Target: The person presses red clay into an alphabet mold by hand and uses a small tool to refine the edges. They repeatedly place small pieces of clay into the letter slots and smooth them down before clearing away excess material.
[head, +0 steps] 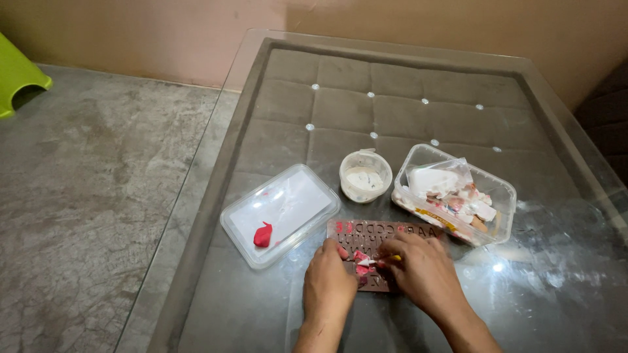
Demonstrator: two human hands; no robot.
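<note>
A brown letter mould (383,233) lies flat on the glass table (523,287), with red and white clay (362,264) pressed into some of its cavities. My left hand (327,281) rests on the mould's left part, fingertips on the clay. My right hand (422,268) sits on the mould's right part, pinching a small thin tool with a yellow end (386,259) whose tip touches the clay. Both hands cover the mould's lower half.
A clear plastic lid (281,212) holding a red clay lump (263,235) lies left of the mould. Behind stand a small round tub (365,175) of white material and a clear box (497,196) of clay packets. A green stool (16,82) stands on the concrete floor, far left.
</note>
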